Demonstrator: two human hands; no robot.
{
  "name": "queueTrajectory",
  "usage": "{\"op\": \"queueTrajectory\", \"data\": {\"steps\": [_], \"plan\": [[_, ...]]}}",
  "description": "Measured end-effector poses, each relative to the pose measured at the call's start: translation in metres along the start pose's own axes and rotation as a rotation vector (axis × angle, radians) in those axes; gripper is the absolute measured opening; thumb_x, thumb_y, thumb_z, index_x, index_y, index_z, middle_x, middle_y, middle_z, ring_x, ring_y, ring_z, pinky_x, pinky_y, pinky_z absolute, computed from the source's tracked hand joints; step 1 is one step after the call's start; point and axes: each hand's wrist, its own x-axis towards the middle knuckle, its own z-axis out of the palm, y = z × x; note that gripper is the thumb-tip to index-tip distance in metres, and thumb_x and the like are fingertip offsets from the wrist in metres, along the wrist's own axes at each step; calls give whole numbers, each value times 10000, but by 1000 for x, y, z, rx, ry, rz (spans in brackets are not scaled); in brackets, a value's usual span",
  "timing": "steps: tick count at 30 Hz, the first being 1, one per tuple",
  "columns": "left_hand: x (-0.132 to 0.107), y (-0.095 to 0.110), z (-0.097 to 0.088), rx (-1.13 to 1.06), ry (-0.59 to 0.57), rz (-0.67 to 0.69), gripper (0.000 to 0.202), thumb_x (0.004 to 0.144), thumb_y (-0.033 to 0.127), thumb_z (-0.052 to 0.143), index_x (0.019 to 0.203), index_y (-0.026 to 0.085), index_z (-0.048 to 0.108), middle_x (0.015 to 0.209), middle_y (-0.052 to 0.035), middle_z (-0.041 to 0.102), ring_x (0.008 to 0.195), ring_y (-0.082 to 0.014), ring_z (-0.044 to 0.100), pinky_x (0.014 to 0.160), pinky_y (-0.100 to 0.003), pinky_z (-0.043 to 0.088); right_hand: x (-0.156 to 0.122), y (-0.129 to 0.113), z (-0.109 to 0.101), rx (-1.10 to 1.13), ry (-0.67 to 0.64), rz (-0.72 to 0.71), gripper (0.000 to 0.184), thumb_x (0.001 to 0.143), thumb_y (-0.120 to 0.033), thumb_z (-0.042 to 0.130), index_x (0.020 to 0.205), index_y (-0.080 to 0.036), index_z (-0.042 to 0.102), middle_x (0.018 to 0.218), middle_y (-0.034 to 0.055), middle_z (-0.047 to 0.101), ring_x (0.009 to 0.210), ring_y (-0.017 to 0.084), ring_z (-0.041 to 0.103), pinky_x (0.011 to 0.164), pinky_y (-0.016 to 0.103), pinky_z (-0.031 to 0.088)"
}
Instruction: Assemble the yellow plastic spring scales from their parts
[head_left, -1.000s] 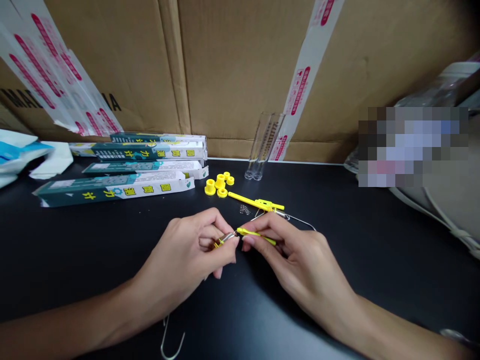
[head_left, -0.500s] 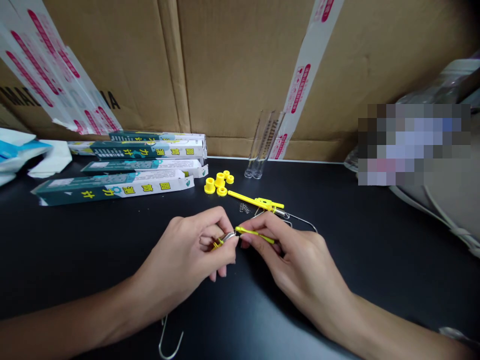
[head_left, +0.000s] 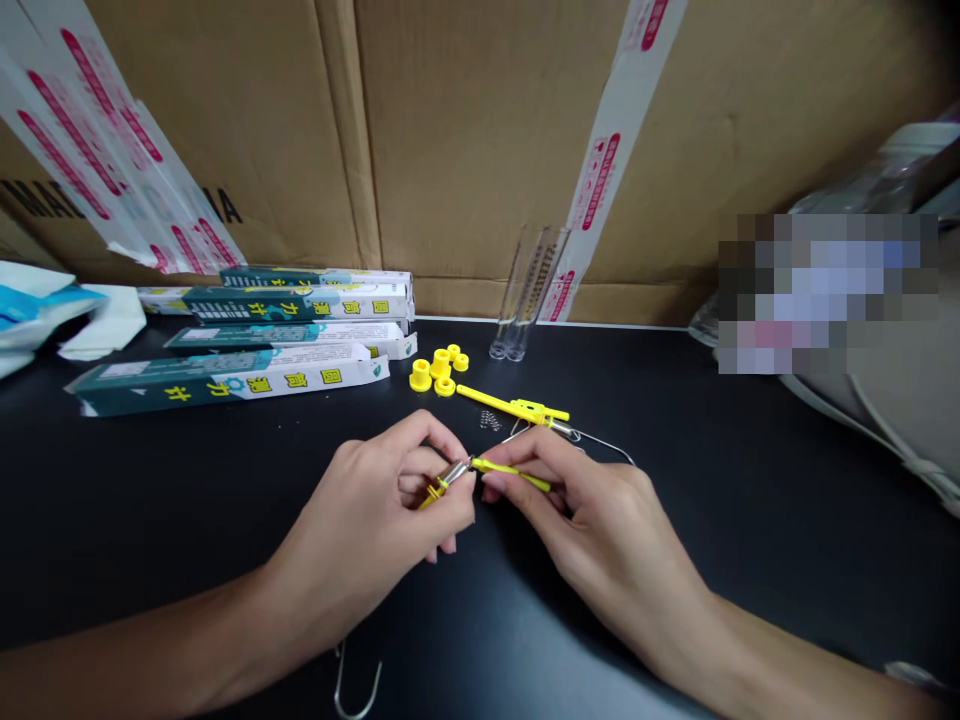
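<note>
My left hand (head_left: 401, 490) is closed around a yellow rod with a metal spring (head_left: 452, 474), its silvery end pointing right. Between thumb and fingers, my right hand (head_left: 577, 490) pinches a slim yellow plastic piece (head_left: 517, 472). The tip of that piece meets the spring's end between the two hands; whether they are hooked together is too small to tell. Below my left wrist a metal hook (head_left: 356, 690) shows, its upper part hidden by the arm. Just beyond my right hand lies another yellow rod (head_left: 495, 402) with a spring and wire hook, partly covered by the fingers.
Several yellow caps (head_left: 439, 370) and a little pile of small metal parts (head_left: 490, 420) lie beyond the hands. Two clear tubes (head_left: 517, 300) stand upright near the cardboard (head_left: 465, 130). Printed boxes (head_left: 232, 380) lie at left, a plastic bag (head_left: 847, 190) at right.
The spring in my left hand has turned slightly and shows more clearly between the fingers. The yellow piece in my right hand has shifted slightly. The lower hook appears a little further right.
</note>
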Motion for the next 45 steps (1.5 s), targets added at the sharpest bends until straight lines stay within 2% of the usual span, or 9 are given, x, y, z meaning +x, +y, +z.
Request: {"op": "queueTrajectory", "data": {"steps": [6, 11, 16, 22, 30, 36, 41, 45], "plan": [[0, 0, 0, -18, -24, 19, 123, 900, 308, 582, 836, 213, 539, 636, 17, 697, 500, -131, 623, 450, -202, 493, -3, -2, 2, 18, 4, 1, 87, 1006, -207, 534, 985, -244, 609, 826, -53, 718, 620, 80, 634, 583, 184, 472], [1, 2, -1, -28, -48, 34, 110, 890, 278, 610, 932, 216, 530, 649, 38, 709, 475, -110, 608, 428, -178, 450, -2, -2, 0, 44, 21, 2, 208, 1023, -206, 473, 1204, -231, 572, 775, -41, 659, 651, 99, 624, 606, 206, 462], [2, 3, -1, -78, -79, 16, 97, 898, 273, 596, 914, 211, 524, 680, 45, 704, 486, -89, 587, 428, -166, 413, 2, -2, -1, 95, -20, 34, 160, 1022, -265, 500, 1084, -242, 646, 736, -61, 633, 572, 77, 548, 553, 197, 420], [4, 2, -1, -110, -79, -37, 152, 879, 308, 631, 933, 208, 529, 699, 48, 704, 484, -71, 514, 486, -180, 423, 4, 0, -1, 209, -49, 107, 178, 1014, -332, 527, 938, -239, 658, 788, -56, 656, 654, 75, 582, 607, 170, 439], [6, 0, -6, -114, -107, 18, 229, 839, 340, 709, 920, 221, 530, 781, 34, 718, 703, -126, 626, 621, -206, 458, 5, 2, -3, 259, -73, 134, 124, 985, -289, 569, 909, -232, 649, 856, -43, 677, 745, 94, 624, 669, 159, 477], [4, -2, -5, 27, -77, 85, 93, 918, 305, 625, 932, 235, 566, 687, 72, 712, 583, -90, 581, 518, -182, 384, 7, 1, -2, 289, -91, 126, 182, 995, -292, 558, 850, -232, 649, 830, -52, 666, 746, 74, 627, 672, 127, 473], [3, -2, -5, 20, -69, 88, 121, 930, 309, 610, 958, 244, 512, 689, 80, 712, 530, -79, 531, 497, -173, 377, 7, 0, -2, 277, -75, 138, 159, 995, -317, 559, 891, -240, 651, 828, -56, 664, 739, 66, 618, 664, 113, 468], [3, -2, -5, -24, -79, 72, 106, 952, 323, 576, 923, 233, 527, 706, 74, 706, 489, -62, 483, 472, -162, 368, 6, 1, -1, 266, -78, 165, 144, 998, -343, 547, 954, -251, 647, 857, -47, 689, 733, 81, 621, 662, 138, 480]]}}
